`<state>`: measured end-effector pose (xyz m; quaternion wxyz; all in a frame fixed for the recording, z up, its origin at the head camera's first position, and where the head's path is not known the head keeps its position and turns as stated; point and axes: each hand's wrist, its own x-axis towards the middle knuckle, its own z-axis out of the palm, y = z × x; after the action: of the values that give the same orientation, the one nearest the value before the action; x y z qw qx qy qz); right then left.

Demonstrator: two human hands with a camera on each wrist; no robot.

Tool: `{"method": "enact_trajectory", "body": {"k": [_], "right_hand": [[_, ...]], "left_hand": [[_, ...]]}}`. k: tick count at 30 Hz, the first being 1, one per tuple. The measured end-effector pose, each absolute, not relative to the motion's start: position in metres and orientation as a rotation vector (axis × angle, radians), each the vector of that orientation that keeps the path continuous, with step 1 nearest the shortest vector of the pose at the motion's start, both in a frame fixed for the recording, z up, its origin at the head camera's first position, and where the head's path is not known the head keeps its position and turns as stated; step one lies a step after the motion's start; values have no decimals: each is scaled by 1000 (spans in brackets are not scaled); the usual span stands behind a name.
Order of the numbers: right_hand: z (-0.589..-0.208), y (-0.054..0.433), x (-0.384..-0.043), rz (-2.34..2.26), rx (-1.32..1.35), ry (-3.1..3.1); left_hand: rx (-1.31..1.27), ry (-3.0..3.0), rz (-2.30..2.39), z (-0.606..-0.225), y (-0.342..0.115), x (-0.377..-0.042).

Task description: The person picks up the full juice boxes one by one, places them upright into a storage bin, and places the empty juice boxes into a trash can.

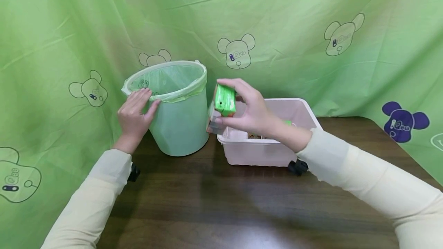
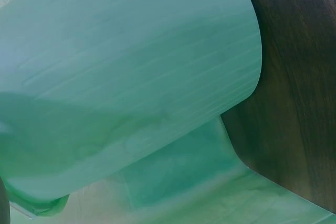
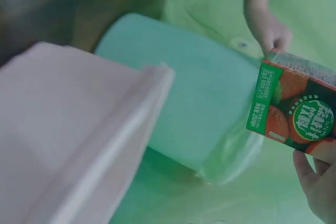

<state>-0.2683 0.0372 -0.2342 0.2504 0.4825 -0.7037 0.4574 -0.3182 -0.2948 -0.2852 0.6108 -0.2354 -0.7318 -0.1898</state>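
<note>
In the head view my right hand point(image 1: 254, 107) holds a juice carton point(image 1: 225, 100) between thumb and fingers, between the bin and the tub. Its green end faces up. The right wrist view shows the litchi print on the juice carton point(image 3: 299, 103), pinched by the right hand point(image 3: 317, 184). A pale green trash bin point(image 1: 180, 126) stands to the left, lined with a thin green bag point(image 1: 183, 93) folded over its rim. My left hand point(image 1: 135, 110) rests on the near left of that rim, fingers extended. The bin's wall point(image 2: 131, 66) fills most of the left wrist view.
A pale pink tub point(image 1: 259, 153) stands right of the bin, with small packages partly hidden behind the right forearm. Both stand on a dark wooden table point(image 1: 207, 203). A green curtain point(image 1: 283, 18) with bear-head prints hangs behind and at both sides.
</note>
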Motion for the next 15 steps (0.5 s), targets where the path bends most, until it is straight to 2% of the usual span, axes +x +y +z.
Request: {"method": "enact_trajectory", "body": {"k": [15], "right_hand": [[-162, 0, -298, 1358, 1206, -1880]], "left_hand": [[-558, -1691, -440, -286, -294, -320]]}}
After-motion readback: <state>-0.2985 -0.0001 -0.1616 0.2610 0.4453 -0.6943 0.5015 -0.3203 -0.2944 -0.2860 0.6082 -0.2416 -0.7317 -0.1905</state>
